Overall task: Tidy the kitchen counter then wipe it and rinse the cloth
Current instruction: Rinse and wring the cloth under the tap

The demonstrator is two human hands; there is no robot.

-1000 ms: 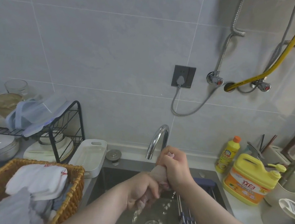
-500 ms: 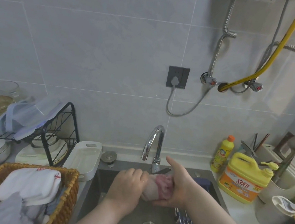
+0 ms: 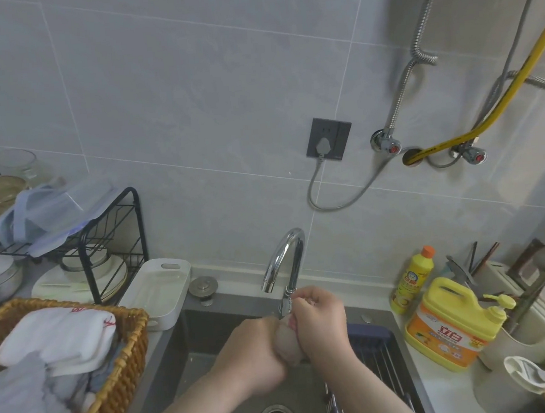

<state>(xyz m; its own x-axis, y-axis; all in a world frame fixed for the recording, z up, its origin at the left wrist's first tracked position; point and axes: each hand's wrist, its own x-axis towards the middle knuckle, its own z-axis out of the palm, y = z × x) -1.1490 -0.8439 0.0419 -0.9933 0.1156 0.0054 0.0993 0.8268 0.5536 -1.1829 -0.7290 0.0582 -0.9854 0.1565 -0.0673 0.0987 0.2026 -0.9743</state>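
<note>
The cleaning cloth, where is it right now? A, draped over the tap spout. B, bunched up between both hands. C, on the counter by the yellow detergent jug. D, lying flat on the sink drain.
B: the cloth is squeezed between the left hand and right hand over the sink.

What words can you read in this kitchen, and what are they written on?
"立白": red characters on the orange label of the big yellow soap jug.
Small yellow bottle: the label is too blurred to read.
White cloth in the basket: the red marks are too small to read.
No other writing shows.
</note>
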